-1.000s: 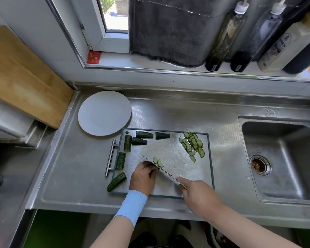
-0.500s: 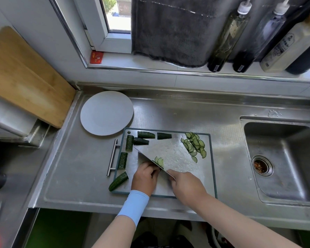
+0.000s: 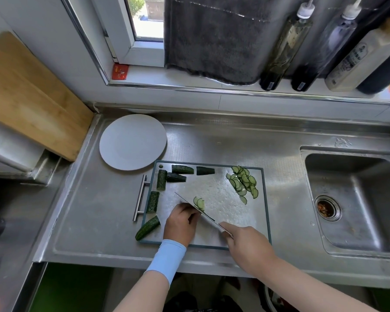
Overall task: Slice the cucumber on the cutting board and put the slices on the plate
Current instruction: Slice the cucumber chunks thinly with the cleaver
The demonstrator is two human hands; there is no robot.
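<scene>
Your right hand (image 3: 248,244) grips the knife (image 3: 216,224) across the cutting board (image 3: 221,199). Your left hand (image 3: 181,224) curls beside the blade, its hold hidden. Cucumber slices (image 3: 243,183) lie far right, plate (image 3: 133,141) far left.

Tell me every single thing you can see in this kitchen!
plate: one, white, on the counter behind the board's left corner
cutting board: one, silvery with dark rim, middle of counter
cucumber chunks: six, dark green, along the board's far and left edges
cucumber slices: a pile, pale green, far right of the board; a few more mid-board
knife: one, silvery, slanting over the board
sink: one, steel, right
bottles: four, clear, dark and white, on the windowsill
towel: one, dark grey, hanging at the window
wooden board: one, light brown, leaning at left
left hand: curled over a mostly hidden cucumber piece, blue wristband
right hand: grips the knife
</scene>
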